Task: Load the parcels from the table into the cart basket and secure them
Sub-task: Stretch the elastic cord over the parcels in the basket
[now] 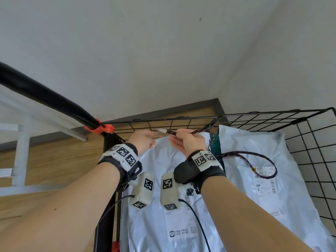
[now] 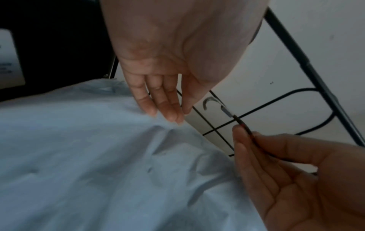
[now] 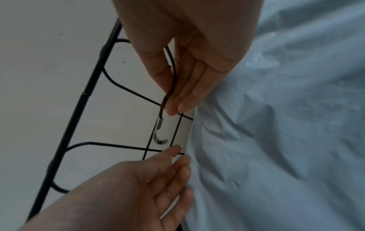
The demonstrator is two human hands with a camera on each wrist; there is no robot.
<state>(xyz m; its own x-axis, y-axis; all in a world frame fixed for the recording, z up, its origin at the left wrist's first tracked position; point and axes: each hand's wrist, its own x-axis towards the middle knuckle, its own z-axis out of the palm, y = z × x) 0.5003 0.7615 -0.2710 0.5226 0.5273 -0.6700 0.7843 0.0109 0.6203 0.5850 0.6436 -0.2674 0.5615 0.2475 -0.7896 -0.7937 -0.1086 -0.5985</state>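
Observation:
Two grey-white poly parcels point(image 1: 163, 188) point(image 1: 254, 151) lie in the black wire cart basket point(image 1: 309, 160). My right hand point(image 1: 180, 137) pinches a dark braided elastic cord point(image 1: 263, 166) just behind its metal hook point(image 1: 161, 131); the rest of the cord loops over the right parcel. The hook point(image 3: 160, 134) hovers at the wire grid of the basket's far wall point(image 3: 118, 146), and I cannot tell whether it has caught. My left hand point(image 1: 145, 140) is beside the hook with straight fingers point(image 2: 168, 109) that touch the top edge of the left parcel point(image 2: 98, 156) and hold nothing.
The cart's black handle bar point(image 1: 45, 95) runs in from the left to a red clamp point(image 1: 101, 129) at the basket corner. A white metal frame point(image 1: 21, 153) and a wooden surface point(image 1: 54, 160) are at left. A dark teal item point(image 1: 214, 144) sits between the parcels.

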